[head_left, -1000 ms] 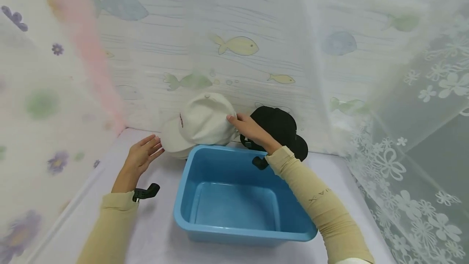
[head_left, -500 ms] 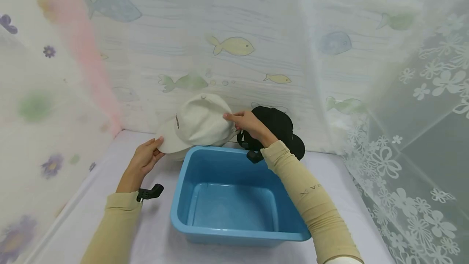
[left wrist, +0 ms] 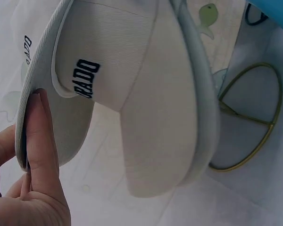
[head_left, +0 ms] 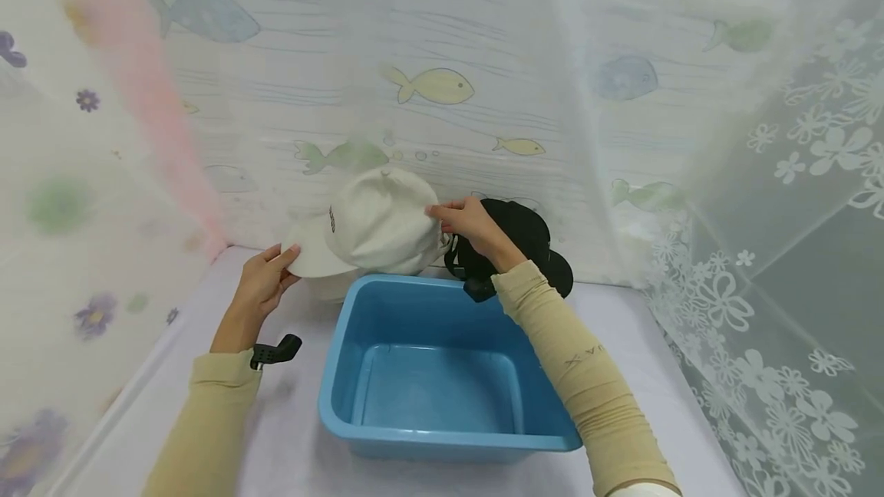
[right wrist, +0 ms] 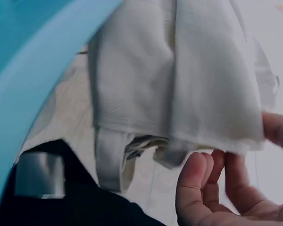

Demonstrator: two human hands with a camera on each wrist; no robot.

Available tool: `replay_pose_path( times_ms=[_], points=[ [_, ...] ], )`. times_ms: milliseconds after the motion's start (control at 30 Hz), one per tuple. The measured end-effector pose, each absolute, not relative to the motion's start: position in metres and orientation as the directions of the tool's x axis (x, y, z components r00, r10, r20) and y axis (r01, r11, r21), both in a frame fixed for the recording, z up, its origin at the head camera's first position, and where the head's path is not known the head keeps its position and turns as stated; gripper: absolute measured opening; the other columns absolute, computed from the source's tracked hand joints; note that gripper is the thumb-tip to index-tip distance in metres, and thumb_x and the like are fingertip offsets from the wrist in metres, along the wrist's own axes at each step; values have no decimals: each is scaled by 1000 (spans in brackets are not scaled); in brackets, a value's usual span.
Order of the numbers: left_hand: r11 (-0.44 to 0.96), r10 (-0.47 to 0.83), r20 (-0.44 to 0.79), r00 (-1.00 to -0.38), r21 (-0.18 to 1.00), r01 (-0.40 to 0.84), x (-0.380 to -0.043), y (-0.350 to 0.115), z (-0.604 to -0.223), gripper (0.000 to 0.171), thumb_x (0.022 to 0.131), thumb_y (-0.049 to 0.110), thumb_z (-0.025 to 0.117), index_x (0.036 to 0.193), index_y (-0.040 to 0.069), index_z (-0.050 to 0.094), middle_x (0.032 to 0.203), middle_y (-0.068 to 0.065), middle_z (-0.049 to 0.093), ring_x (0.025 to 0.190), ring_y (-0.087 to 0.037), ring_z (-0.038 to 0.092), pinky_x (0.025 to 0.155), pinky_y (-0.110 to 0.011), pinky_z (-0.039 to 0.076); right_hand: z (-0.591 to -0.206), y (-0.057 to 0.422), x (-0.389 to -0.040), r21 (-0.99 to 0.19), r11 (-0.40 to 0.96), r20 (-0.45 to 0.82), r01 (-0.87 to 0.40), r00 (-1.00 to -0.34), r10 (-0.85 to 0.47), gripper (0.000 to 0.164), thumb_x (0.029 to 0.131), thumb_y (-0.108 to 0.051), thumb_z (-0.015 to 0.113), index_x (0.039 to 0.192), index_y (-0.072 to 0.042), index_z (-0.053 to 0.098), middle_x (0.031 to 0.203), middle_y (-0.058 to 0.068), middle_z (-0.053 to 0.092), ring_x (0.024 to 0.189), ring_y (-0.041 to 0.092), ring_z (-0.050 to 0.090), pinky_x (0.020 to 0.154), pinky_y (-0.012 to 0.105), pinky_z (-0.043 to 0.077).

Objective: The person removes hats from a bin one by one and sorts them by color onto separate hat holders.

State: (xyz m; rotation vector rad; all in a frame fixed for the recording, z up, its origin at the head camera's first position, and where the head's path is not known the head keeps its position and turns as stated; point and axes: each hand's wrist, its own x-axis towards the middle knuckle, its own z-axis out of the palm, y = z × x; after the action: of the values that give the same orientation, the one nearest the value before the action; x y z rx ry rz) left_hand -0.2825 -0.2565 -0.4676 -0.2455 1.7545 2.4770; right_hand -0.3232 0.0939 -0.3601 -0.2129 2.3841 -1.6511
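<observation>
A white baseball cap (head_left: pixel 383 221) with dark lettering is held between both hands behind the blue tub. My left hand (head_left: pixel 261 282) pinches the edge of its brim, thumb on top and fingers underneath, as the left wrist view shows. My right hand (head_left: pixel 476 225) pinches the back lower edge of the crown. Below the held cap sit more white caps (left wrist: pixel 155 146), one inside another, with a gap between their brims and the held brim. A black cap (head_left: pixel 518 228) is just right of my right hand, partly hidden by it.
A blue plastic tub (head_left: pixel 449 432) with nothing in it stands in front of the caps, on a white-covered table (head_left: pixel 283 420). A brass-coloured wire stand (left wrist: pixel 272 123) shows beside the white caps. Patterned curtains (head_left: pixel 442 21) close off the back and sides.
My left hand has come to the brim and taken hold of it. The white cap has risen slightly and shifted left, apart from the brims below. The right hand keeps its grip at the back.
</observation>
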Motion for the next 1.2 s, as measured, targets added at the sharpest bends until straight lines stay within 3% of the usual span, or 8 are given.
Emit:
replay_pose_path(
  times_ms=[133,200,300,433,567,833,1067,1200],
  points=[
    [-334,-9,-147,-989,933,-135,-282,-259,-464,79,101,21,64,158,-9,19,98,10,65,84,1,69,76,-15,58,-360,89,-330,-966,251,-130,61,-954,-270,27,99,-26,69,90,-1,66,123,11,63,115,29,64,110,40,47],
    [-326,-8,-127,-992,938,-117,-281,-260,-462,78,101,20,64,157,-10,20,96,10,67,83,0,69,75,-16,58,-360,85,-333,-977,194,-139,88,-953,-268,31,98,-25,70,77,-5,58,105,6,63,108,24,64,111,39,46],
    [-321,-5,-96,-995,943,-90,-280,-259,-460,76,101,18,64,156,-13,21,95,10,69,83,-1,71,75,-17,59,-362,82,-335,-988,105,-134,111,-960,-245,39,97,-22,71,70,-7,48,91,2,56,100,17,59,111,42,43],
    [-311,-12,-68,-998,949,-61,-281,-258,-460,75,99,17,66,154,-15,25,93,9,70,82,-1,72,75,-18,59,-364,79,-340,-995,59,-93,83,-973,-209,21,96,-22,73,90,-4,64,106,6,61,104,19,58,110,44,43],
    [-297,-29,-62,-998,953,-51,-283,-258,-458,76,98,17,68,152,-16,26,91,10,71,80,-1,72,73,-18,59,-367,77,-344,-994,102,-55,34,-978,-203,35,94,-24,76,118,0,68,127,13,60,109,24,61,104,43,49],
    [-223,-87,-107,-990,971,-86,-288,-255,-455,77,96,18,72,154,-11,30,83,13,71,72,-1,71,66,-17,59,-377,81,-342,-951,309,-111,27,-960,-257,46,87,-35,80,116,-1,69,112,15,69,93,26,69,81,39,60],
    [-67,-167,-123,-978,991,-113,-293,-251,-451,77,95,26,74,152,-10,37,81,14,65,66,2,68,63,-16,58,-379,75,-335,-957,290,-85,8,-964,-253,51,88,-30,80,125,0,63,121,18,66,103,31,68,85,45,60],
    [60,-155,-115,-981,990,-126,-294,-252,-448,75,98,31,70,152,-9,37,94,4,62,67,4,67,65,-16,58,-379,70,-331,-957,288,-99,30,-969,-228,55,88,-29,80,129,1,58,126,19,62,109,32,65,91,46,58]
  ],
)
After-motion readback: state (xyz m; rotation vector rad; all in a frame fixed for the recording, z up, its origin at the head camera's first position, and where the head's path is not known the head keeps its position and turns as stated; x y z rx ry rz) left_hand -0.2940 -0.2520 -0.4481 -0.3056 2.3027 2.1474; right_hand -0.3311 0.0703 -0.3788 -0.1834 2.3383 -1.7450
